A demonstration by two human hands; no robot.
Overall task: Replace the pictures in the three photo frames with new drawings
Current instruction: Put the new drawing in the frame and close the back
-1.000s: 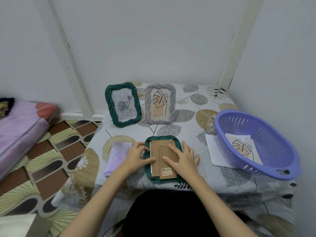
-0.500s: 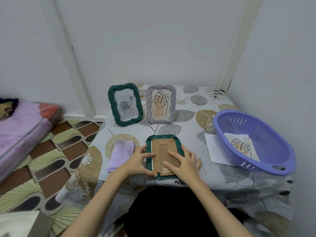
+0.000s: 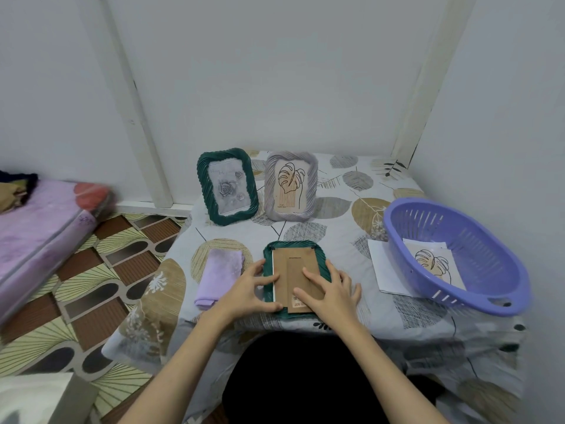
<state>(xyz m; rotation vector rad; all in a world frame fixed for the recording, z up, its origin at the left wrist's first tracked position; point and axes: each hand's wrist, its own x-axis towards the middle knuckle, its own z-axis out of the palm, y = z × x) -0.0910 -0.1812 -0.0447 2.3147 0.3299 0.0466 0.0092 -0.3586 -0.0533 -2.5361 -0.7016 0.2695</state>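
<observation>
A green photo frame [image 3: 318,252] lies face down near the table's front edge, its brown cardboard backing [image 3: 290,270] facing up. My left hand [image 3: 247,290] holds the frame's left rim, thumb at the lower edge. My right hand [image 3: 331,293] presses flat on the backing, fingers spread. At the back stand a second green frame [image 3: 227,185] with a grey rose picture and a grey frame [image 3: 290,186] with a leaf line drawing. Another leaf drawing [image 3: 434,266] lies in the purple basket [image 3: 489,289].
A folded lilac cloth [image 3: 220,276] lies left of the flat frame. White paper [image 3: 379,270] sticks out from under the basket. The table has a leaf-print cover [image 3: 367,209]; walls close it in behind and on the right. A pink mattress [image 3: 39,228] lies on the floor to the left.
My hands stay on the flat frame; the right hand has slid a little down the backing. The camera has shifted slightly.
</observation>
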